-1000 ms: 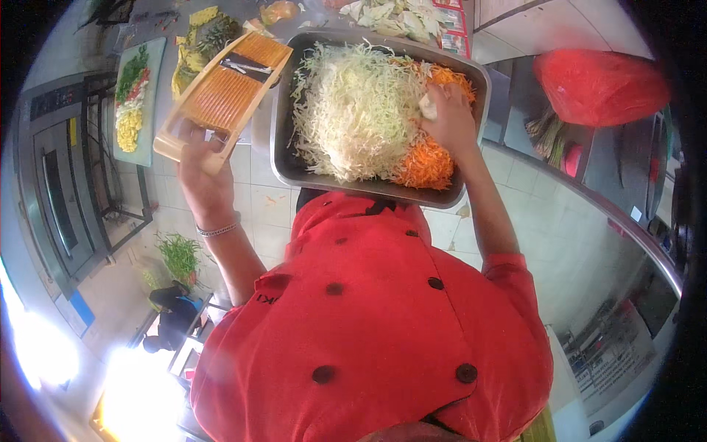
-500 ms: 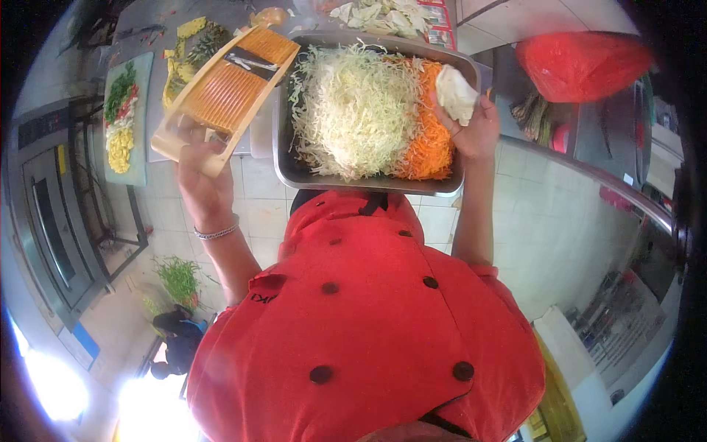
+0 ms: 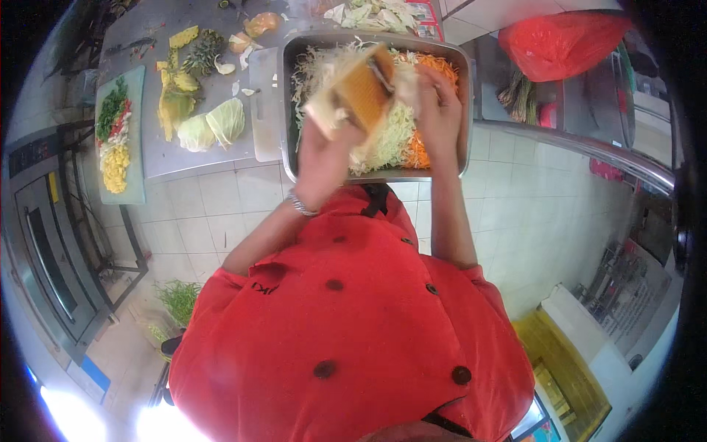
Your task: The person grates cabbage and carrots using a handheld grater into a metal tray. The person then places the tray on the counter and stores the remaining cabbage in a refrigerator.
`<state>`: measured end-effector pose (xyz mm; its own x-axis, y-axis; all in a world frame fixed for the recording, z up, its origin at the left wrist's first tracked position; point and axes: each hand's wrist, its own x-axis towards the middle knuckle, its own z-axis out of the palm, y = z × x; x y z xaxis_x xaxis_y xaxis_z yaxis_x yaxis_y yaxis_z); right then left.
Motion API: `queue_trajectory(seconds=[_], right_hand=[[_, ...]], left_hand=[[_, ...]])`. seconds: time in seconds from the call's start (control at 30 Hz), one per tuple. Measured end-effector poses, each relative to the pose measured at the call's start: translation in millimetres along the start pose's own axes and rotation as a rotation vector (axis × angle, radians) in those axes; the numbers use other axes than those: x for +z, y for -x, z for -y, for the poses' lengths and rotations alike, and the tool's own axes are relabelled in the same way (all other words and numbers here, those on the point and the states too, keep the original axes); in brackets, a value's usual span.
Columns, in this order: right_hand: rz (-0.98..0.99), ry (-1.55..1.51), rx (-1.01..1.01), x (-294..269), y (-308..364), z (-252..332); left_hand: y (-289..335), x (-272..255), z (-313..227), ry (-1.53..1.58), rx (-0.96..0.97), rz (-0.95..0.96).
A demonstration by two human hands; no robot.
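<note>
My left hand [image 3: 328,158] grips the near end of a wooden mandoline slicer [image 3: 361,96], which is tilted over a deep metal pan [image 3: 286,147] and blurred by motion. My right hand [image 3: 440,107] is just right of the slicer, fingers closed around a pale cabbage piece [image 3: 407,90], smeared and partly hidden. Under both hands the pan holds a heap of shredded cabbage [image 3: 398,136], with shredded carrot [image 3: 440,65] along its right side. The slicer and hands cover much of the heap.
Cut cabbage chunks [image 3: 224,123] lie on the metal table left of the pan, near pineapple peel and crown [image 3: 202,55]. A pale green board [image 3: 138,166] bears chopped vegetables at far left. Cabbage leaves [image 3: 375,15] lie behind the pan; a red plastic bag [image 3: 563,44] is at right.
My left hand has brought the slicer rightward from beside the pan to over the shreds, uncovering cabbage chunks on the table. My right hand has moved left with the cabbage piece.
</note>
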<state>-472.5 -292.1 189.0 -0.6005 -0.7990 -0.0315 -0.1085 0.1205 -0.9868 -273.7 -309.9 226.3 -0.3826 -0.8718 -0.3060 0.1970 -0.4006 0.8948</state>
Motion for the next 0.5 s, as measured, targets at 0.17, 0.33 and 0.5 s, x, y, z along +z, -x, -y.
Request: queue_trajectory(seconds=[0.17,0.33,0.5], right_hand=[[-0.064,0.335,-0.256,18,4,-6],[-0.065,0.312,-0.098,25,2,-6],[0.029,0.180,-0.080,29,18,-5]], left_hand=[[-2,21,43,0.048,0.281,0.052],[1,12,45,-0.281,0.277,0.046],[0,5,51,-0.297,0.342,0.004]])
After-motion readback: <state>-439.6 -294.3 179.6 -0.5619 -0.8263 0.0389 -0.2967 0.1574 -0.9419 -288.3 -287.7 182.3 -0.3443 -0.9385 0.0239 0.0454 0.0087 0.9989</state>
